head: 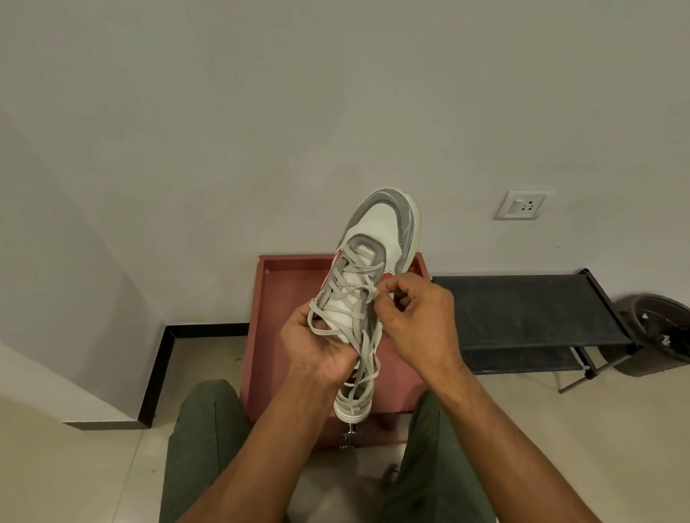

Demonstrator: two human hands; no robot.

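Soft lace [364, 290] was floppy, so my right hand [416, 321] pinched it while my left hand [319, 348] gripped the light shoe [381, 223].

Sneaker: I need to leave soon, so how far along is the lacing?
Done: the lace crosses the rows nearest the toe of the sneaker. In hand: the left hand grips the sneaker, and the right hand pinches the lace at an upper eyelet. Left: loose ends hang untied.

Grey-white shoe [381, 223], beige laces [344, 289], red tray [282, 274].
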